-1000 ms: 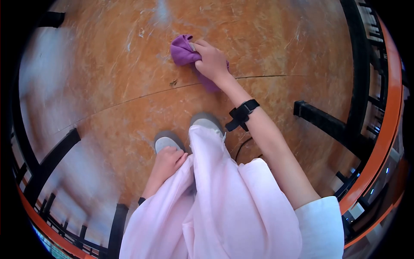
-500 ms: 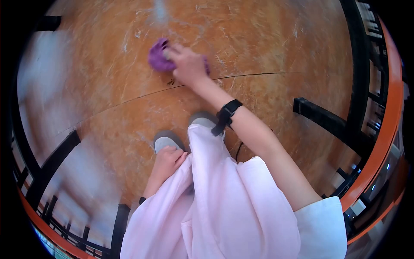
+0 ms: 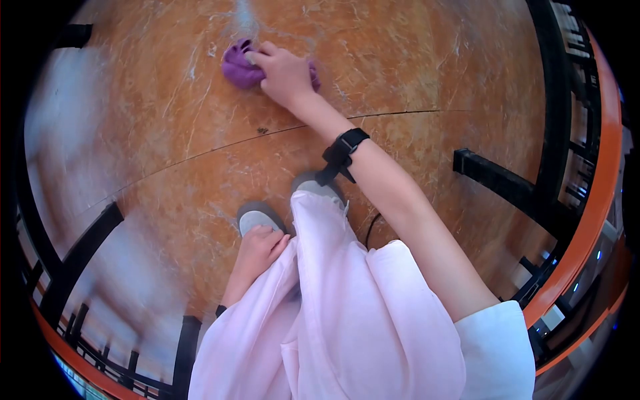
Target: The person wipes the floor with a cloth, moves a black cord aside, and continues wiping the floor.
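One crumpled purple cloth (image 3: 241,65) lies bunched on the marbled floor (image 3: 400,73), clutched in the curled fingers of the right hand (image 3: 285,75); the left hand (image 3: 262,248), loosely curled, rests against the pale pink trousers (image 3: 360,300).

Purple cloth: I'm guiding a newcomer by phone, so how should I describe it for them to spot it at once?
On the orange-brown floor, look past the grey shoes to the right hand, beyond its black wristband. Bunched in its grip is the crumpled cloth, its deep purple unlike the pale pink clothing nearer the camera.
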Tool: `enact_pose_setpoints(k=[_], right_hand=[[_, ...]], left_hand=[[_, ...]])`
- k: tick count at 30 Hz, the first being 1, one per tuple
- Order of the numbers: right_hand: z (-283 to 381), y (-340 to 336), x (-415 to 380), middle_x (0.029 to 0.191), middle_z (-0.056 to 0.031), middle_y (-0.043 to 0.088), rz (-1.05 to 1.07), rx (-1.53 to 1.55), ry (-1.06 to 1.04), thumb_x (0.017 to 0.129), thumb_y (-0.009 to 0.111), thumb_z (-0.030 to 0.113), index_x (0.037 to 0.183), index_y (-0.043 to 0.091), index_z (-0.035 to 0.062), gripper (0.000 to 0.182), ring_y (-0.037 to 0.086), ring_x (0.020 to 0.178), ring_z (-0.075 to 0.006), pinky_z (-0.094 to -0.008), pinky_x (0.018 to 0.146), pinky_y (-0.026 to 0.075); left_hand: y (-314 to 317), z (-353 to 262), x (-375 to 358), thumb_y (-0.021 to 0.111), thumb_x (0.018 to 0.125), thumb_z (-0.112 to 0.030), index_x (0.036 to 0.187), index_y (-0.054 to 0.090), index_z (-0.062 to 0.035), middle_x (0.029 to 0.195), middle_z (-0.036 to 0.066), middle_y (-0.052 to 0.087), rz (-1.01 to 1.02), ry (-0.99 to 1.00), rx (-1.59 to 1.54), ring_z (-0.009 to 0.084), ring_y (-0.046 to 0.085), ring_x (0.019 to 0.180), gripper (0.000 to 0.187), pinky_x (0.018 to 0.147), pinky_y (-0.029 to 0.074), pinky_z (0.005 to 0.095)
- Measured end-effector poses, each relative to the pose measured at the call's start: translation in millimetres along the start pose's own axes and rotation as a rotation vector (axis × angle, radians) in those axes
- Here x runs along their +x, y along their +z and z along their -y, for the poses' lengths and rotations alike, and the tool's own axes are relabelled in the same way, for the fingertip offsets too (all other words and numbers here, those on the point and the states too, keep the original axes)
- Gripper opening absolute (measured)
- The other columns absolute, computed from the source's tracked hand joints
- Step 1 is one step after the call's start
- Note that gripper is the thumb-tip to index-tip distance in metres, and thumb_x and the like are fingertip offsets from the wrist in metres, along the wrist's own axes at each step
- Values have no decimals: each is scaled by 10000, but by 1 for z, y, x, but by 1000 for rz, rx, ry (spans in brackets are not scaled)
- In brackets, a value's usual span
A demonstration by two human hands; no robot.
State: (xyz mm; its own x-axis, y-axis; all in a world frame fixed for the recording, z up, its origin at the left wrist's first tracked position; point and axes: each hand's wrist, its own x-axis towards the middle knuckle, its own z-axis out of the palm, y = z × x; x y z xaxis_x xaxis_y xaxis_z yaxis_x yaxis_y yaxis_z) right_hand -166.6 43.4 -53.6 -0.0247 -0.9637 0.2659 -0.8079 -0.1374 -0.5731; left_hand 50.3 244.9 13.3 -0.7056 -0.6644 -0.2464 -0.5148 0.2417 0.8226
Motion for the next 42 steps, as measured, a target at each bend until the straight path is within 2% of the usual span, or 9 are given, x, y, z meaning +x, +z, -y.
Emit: enact_pose_setpoints(k=[8,16,22,26,28,30,36,38,42], right_hand=[[25,5,-8,962,-16,572,764,189,-760,718,547,36,1020,628,189,348,600,884,-242,-375,672,484],[45,28,37,980,-7,585,223,118,-497,696,582,25,1088,632,243,452,604,859,-217,-333,675,501],[72,80,17,966,-10,579,263,44,-540,765,561,139,904,671,225,198,601,906,-224,-364,676,499],[72,61,-1,1028,16,576,610,162,-1073,801,521,165,955,670,223,222,594,932,-219,-359,667,504],[62,33,1,985,-14,592,680,218,-1081,749,553,111,949,672,210,253,593,890,-235,-343,696,486],[44,8,8,1009,-30,601,765,260,-843,744,557,71,1012,666,203,318,591,924,-246,-347,733,490],[-4,-78,-21,1078,-79,573,-28,154,143,741,563,36,1116,609,135,391,580,960,-291,-389,758,489],[-22,-82,-42,1064,-97,535,-56,-158,396,742,557,36,1147,568,101,411,579,920,-307,-420,729,485],[-20,-62,-72,1025,-127,496,-46,-228,505,744,537,30,1161,534,63,418,564,882,-331,-443,708,476]], left_hand=[[1,2,1,621,799,-136,638,527,-22,595,136,478,3,22,8,316,479,577,219,550,378,409],[3,2,-1,621,797,-130,639,529,-21,595,138,477,-21,21,-8,315,491,588,212,558,387,413],[1,4,-3,618,798,-134,648,539,-22,612,135,500,-18,28,-18,315,494,591,202,560,392,413],[0,4,-3,599,731,-107,777,594,-29,672,129,500,61,-10,-10,319,489,666,90,593,386,408],[-1,4,-3,601,732,-109,774,592,-29,673,128,500,60,-5,-16,319,487,664,91,595,386,408],[-1,1,-1,618,802,-148,657,549,-30,609,128,500,-2,15,13,303,501,611,200,573,400,400],[1,2,-2,632,793,-149,649,549,-32,600,119,494,-27,14,13,299,501,601,204,561,397,398],[2,3,-1,635,791,-149,645,548,-33,596,117,493,-19,11,27,298,499,594,205,555,397,398],[2,2,2,640,786,-147,638,549,-35,587,114,490,2,16,55,296,496,573,207,540,396,402]])
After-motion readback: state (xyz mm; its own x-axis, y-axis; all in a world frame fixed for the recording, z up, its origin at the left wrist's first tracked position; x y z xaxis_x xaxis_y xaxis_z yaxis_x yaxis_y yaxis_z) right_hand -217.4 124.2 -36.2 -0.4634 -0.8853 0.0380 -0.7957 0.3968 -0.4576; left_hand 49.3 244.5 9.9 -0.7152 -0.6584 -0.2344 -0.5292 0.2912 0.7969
